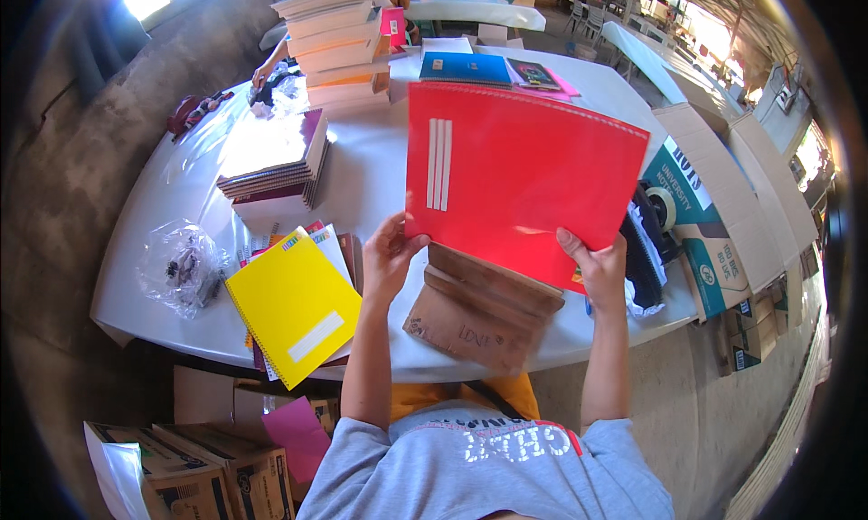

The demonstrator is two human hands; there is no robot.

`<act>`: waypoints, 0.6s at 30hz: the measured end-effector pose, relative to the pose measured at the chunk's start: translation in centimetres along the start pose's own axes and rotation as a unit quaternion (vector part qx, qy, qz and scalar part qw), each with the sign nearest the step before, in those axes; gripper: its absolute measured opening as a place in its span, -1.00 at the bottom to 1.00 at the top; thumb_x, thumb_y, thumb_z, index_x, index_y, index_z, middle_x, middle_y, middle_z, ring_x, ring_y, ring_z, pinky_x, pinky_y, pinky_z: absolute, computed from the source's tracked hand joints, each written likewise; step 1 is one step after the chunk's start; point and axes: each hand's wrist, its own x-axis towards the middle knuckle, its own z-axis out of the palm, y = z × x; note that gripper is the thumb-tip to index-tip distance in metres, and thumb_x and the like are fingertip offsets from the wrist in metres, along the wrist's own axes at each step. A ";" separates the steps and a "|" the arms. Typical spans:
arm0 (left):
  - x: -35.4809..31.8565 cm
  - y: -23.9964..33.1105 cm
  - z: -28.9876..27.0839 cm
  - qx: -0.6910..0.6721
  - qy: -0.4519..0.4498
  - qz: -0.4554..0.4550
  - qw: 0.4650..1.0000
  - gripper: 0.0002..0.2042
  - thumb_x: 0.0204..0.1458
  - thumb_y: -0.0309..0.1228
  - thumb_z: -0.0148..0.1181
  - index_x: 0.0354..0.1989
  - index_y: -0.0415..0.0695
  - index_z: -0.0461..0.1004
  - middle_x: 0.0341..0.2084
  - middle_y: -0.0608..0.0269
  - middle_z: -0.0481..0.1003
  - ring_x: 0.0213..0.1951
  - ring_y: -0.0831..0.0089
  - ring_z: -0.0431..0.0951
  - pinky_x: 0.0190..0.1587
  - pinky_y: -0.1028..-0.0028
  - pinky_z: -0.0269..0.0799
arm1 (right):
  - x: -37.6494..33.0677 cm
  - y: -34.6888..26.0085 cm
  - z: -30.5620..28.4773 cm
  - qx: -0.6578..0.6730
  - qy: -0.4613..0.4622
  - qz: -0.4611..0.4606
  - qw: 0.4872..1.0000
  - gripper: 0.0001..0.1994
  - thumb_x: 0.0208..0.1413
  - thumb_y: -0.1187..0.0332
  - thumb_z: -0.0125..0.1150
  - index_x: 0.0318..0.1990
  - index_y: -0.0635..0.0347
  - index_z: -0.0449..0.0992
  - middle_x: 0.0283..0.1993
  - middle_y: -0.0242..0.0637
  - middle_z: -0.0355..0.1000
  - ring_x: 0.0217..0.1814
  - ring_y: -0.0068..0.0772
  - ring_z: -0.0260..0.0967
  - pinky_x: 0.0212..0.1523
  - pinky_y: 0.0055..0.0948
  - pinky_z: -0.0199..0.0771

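I hold a large red spiral notebook [515, 181] with three white stripes up in front of me, above the white table [371, 181]. My left hand [389, 253] grips its lower left corner and my right hand [599, 262] grips its lower right edge. Just below the notebook, a stack of brown cardboard pieces [479, 312] lies at the table's near edge. A yellow notebook [294, 303] rests on other notebooks to the left of my left hand.
A pile of maroon notebooks [276, 167] and a tall stack of books [339, 45] stand further back. Blue and dark notebooks [466, 68] lie at the far side. A clear plastic bag [181, 267] sits left. Open cardboard boxes [723, 203] stand right, more boxes [208, 470] below left.
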 end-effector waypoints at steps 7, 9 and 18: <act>-0.3 -2.7 0.4 -0.158 0.021 -0.088 0.983 -0.67 -0.07 -0.58 0.26 -0.11 -0.21 0.36 -0.24 0.17 0.49 -0.24 0.45 0.51 -0.15 0.50 0.44 | 3.0 -1.2 1.2 -0.169 -0.134 -0.048 0.975 -0.73 -0.06 0.30 0.34 -0.23 0.28 0.54 -0.42 -0.20 0.53 -0.44 -0.35 0.50 -0.37 -0.45 0.45; -0.7 -3.4 0.3 -0.155 0.025 -0.104 0.982 -0.67 -0.07 -0.57 0.27 -0.11 -0.20 0.35 -0.23 0.17 0.49 -0.25 0.46 0.51 -0.15 0.50 0.44 | 3.3 -1.6 1.6 -0.170 -0.157 -0.051 0.972 -0.70 -0.08 0.27 0.35 -0.22 0.26 0.55 -0.40 -0.16 0.53 -0.42 -0.31 0.52 -0.36 -0.44 0.46; -4.8 -6.6 0.4 0.200 0.095 -0.075 0.972 -0.72 -0.10 -0.50 0.28 -0.19 -0.13 0.39 -0.45 0.23 0.55 -0.45 0.42 0.42 -0.35 0.42 0.33 | -1.7 3.2 -1.5 -0.142 -0.239 0.049 0.959 -0.58 -0.22 0.21 0.46 -0.19 0.23 0.54 -0.28 -0.23 0.53 -0.24 -0.38 0.49 -0.14 -0.41 0.42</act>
